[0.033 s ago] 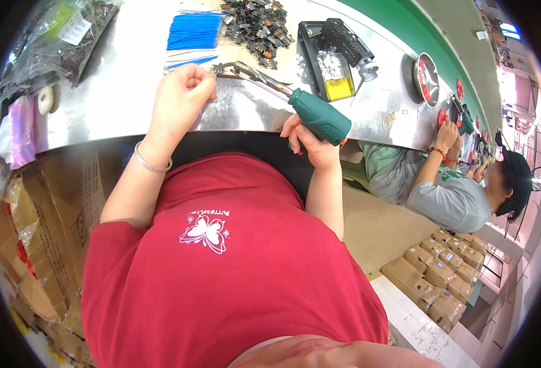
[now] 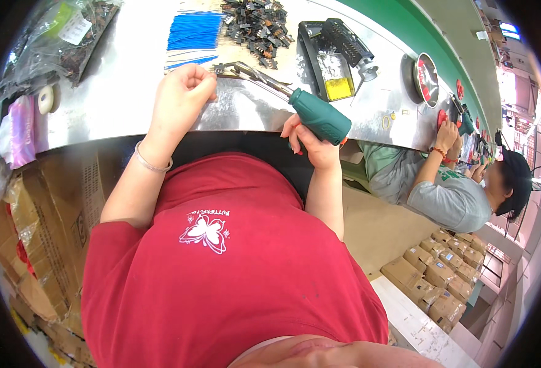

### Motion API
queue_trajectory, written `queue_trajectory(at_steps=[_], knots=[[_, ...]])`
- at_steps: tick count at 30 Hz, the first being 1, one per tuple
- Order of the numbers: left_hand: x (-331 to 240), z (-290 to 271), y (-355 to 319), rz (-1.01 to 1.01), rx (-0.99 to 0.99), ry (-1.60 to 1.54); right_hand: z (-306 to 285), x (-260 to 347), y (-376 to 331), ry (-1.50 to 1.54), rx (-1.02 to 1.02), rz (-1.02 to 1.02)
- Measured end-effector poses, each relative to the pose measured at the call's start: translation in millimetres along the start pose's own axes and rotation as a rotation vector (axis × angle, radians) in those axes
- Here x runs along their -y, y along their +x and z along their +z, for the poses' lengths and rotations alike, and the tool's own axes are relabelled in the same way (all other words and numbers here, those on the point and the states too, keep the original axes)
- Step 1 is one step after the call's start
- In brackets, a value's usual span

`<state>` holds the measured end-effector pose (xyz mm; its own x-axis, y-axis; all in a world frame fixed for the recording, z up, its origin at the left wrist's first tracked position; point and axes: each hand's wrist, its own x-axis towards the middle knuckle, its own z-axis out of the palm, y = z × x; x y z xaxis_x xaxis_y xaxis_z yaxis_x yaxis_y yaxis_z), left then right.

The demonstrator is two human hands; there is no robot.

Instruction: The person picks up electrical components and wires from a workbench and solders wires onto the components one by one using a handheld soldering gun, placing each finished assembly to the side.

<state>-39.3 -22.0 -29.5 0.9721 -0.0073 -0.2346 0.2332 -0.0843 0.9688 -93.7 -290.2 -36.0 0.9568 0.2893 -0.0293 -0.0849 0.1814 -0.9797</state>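
Shiny steel workbench (image 2: 117,104) runs under our arms, a co-worker seated further along. Our left hand (image 2: 181,92) is clenched at the tip of the green-handled soldering iron (image 2: 295,101); whatever small part it pinches is hidden. Our right hand (image 2: 310,144) grasps the iron's handle. Judging by the heap of dark small components (image 2: 255,24) and the bundle of blue wires (image 2: 193,30) beyond, much work remains.

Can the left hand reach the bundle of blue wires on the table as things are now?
Probably yes: the left hand rests on the table just below the blue wires, with only bare surface between.
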Motion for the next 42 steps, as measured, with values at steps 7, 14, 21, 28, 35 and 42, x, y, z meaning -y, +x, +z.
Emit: queue_trajectory(at_steps=[7,14,21,28,35,42], knots=[[2,-1,-1,0.016,0.02,0.009,-6,-5,1,0.025,0.035,-0.022],[-3,-6,-7,0.057,0.067,0.018,-3,0,1,-0.01,-0.026,-0.043],[-18,-55,-18,0.167,-0.108,0.477,-7,3,7,0.387,-0.063,-0.141],[-33,-67,-9,0.455,-0.427,0.97,-8,2,7,0.447,-0.065,-0.144],[-41,2,11,0.834,0.028,0.757,-9,-1,5,0.373,-0.069,-0.162],[-38,31,24,0.903,-0.026,0.905,-10,1,4,0.367,-0.063,-0.155]])
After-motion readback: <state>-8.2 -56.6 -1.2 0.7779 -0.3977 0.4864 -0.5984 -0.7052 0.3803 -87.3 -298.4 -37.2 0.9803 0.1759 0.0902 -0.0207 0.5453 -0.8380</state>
